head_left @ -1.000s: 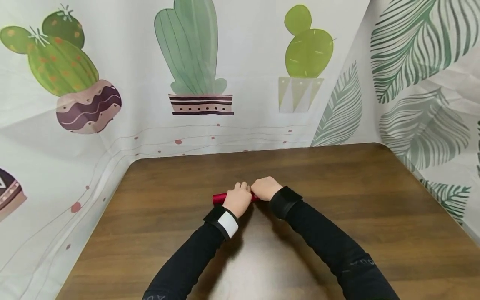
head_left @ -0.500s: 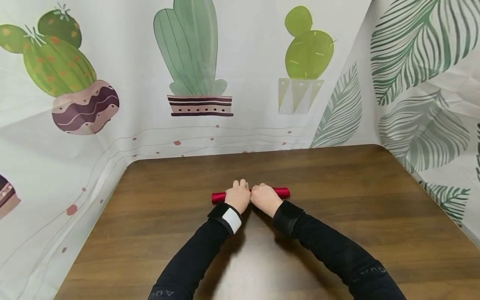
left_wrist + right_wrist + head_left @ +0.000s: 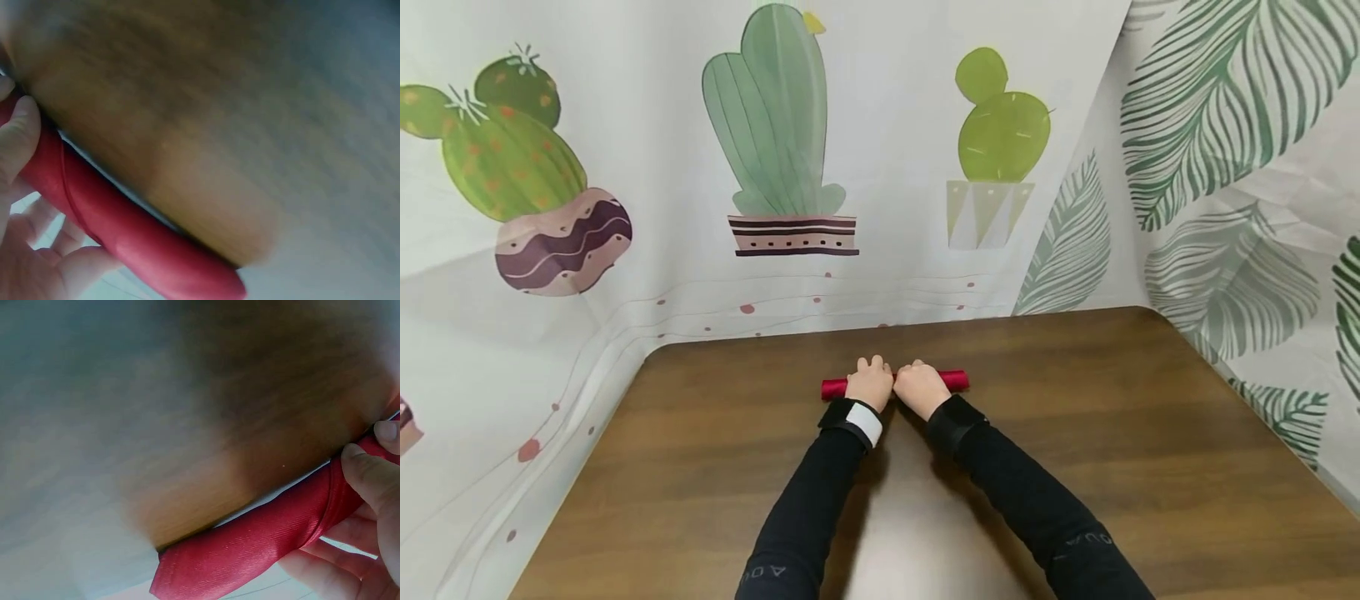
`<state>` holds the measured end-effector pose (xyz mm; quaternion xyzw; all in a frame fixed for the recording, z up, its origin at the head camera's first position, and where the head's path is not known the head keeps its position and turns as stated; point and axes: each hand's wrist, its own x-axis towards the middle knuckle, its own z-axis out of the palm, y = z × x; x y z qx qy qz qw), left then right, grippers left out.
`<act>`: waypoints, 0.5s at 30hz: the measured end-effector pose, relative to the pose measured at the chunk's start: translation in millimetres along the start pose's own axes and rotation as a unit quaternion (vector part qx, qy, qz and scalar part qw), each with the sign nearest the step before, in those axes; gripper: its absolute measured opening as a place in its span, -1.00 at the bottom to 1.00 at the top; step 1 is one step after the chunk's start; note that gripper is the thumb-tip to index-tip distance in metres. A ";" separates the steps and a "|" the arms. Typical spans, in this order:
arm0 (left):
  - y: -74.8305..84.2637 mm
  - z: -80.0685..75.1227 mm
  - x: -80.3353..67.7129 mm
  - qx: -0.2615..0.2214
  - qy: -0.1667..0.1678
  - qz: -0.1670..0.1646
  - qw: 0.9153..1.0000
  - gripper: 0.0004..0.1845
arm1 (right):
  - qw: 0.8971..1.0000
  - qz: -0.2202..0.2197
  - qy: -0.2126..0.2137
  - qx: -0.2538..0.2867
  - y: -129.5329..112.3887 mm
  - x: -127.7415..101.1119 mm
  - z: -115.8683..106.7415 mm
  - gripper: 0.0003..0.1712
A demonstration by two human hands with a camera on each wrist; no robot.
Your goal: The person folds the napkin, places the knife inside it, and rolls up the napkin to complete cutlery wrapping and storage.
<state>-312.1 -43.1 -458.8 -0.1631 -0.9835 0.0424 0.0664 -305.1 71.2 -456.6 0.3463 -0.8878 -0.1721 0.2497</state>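
Note:
A rolled-up red cloth (image 3: 955, 381) lies crosswise near the far side of the wooden table, both ends sticking out past the hands. Left of its middle my left hand (image 3: 870, 384) grips it; just to the right, almost touching, my right hand (image 3: 922, 389) does the same. In the left wrist view the thumb presses the near side of the red cloth roll (image 3: 137, 234), with fingers curled on its other side. The right wrist view shows a similar hold on the red cloth roll (image 3: 250, 550), where a slanting fabric edge is visible.
The brown wooden table (image 3: 700, 467) has rounded far corners. Behind it hangs a white curtain (image 3: 895, 167) printed with cacti, and leaf-printed fabric (image 3: 1217, 167) hangs at the right. Black bands circle both wrists.
A second ago my right hand hid the roll's right end; that end now shows. Both hands and the roll have moved toward the far table edge. The head view has tilted up slightly.

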 end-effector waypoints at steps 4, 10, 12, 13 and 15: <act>-5.3 3.4 8.1 0.000 0.019 0.011 1.000 -0.68 | 1.000 0.028 -0.007 0.001 3.7 5.5 3.9 -0.84; -8.8 12.8 1.5 -0.039 0.010 0.018 0.999 -0.52 | 0.992 0.083 -0.059 0.068 0.8 -3.6 -1.4 -0.74; -10.1 10.9 -4.7 -0.055 -0.005 0.020 0.998 -0.47 | 0.986 0.093 -0.088 0.107 0.3 -7.9 -4.1 -0.62; -10.6 7.6 -8.2 -0.062 -0.013 0.021 0.998 -0.44 | 0.982 0.097 -0.106 0.123 0.9 -9.6 -5.3 -0.55; -12.4 -0.5 -14.5 -0.074 -0.028 0.022 0.997 -0.39 | 0.972 0.109 -0.134 0.157 3.5 -12.2 -10.4 -0.46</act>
